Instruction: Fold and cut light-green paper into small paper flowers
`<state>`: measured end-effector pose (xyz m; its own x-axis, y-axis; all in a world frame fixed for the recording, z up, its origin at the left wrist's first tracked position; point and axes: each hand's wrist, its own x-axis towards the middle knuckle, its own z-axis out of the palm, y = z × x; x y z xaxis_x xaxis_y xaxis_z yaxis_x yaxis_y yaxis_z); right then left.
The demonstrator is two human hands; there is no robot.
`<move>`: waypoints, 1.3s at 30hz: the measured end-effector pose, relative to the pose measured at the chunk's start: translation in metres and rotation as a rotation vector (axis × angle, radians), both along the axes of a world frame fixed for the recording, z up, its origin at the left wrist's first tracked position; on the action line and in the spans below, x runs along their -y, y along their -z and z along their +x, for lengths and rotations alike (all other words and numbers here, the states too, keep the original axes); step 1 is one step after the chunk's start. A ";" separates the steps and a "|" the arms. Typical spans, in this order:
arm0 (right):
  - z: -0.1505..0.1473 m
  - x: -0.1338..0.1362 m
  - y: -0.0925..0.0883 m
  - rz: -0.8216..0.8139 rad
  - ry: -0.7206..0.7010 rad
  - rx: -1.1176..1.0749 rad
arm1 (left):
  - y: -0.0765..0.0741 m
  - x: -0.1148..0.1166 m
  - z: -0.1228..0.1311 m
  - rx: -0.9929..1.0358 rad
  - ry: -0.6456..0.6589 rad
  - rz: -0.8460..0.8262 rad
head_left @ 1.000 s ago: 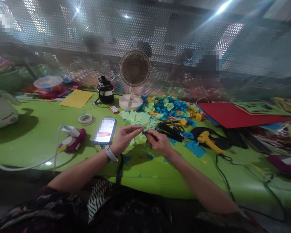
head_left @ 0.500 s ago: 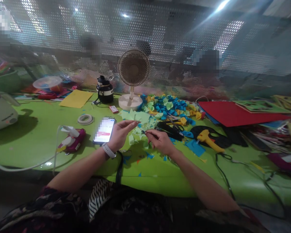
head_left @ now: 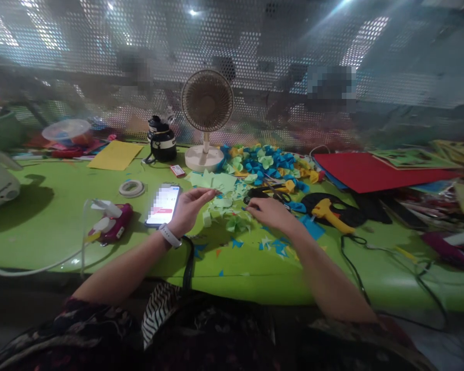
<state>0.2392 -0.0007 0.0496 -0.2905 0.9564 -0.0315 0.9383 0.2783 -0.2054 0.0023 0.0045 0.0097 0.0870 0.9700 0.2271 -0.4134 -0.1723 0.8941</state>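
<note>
My left hand point(head_left: 191, 208), with a pale watch strap point(head_left: 170, 236) on the wrist, is closed in a pinch above the paper pieces. Whatever sits at its fingertips is too small to make out. To the right, my right hand point(head_left: 268, 212) has its fingers drawn together low over the scraps, and what they hold, if anything, is unclear. Pale green paper sheets point(head_left: 224, 181) lie just beyond the hands. Between and below them is a folded green paper piece point(head_left: 235, 223). A lit phone point(head_left: 163, 206) rests beside my left hand. Black-handled scissors point(head_left: 282, 193) lie behind my right hand.
A fan point(head_left: 208, 100) stands at the back, beside a heap of folded paper flowers point(head_left: 266, 159). On the right are a yellow glue gun point(head_left: 332, 216) and red card point(head_left: 379, 175). A tape roll point(head_left: 132, 188) and purple power strip point(head_left: 116, 224) lie left.
My right hand has moved right, away from my left hand, so a gap now separates them. My left hand keeps its pinch. The view has shifted slightly.
</note>
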 end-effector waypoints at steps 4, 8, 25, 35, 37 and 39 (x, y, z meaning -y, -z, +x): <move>-0.002 0.001 0.002 -0.026 0.011 0.146 | 0.000 0.003 0.000 -0.114 0.055 0.017; -0.004 0.005 0.002 -0.001 -0.019 0.149 | -0.001 0.005 0.002 -0.177 0.106 -0.009; -0.035 0.026 0.025 0.671 -0.458 -0.320 | -0.007 0.013 0.006 -0.260 0.280 -0.228; -0.035 0.023 0.030 0.649 -0.487 -0.294 | -0.007 0.013 0.005 -0.302 0.295 -0.228; -0.035 0.023 0.030 0.650 -0.484 -0.298 | -0.006 0.013 0.006 -0.307 0.300 -0.231; -0.035 0.023 0.030 0.643 -0.479 -0.312 | -0.006 0.013 0.006 -0.318 0.305 -0.231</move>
<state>0.2041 -0.0236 0.0192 -0.5728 0.5331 0.6226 0.6169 0.7806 -0.1007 0.0081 -0.0088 0.0154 0.4043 0.9115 -0.0747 -0.1151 0.1318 0.9846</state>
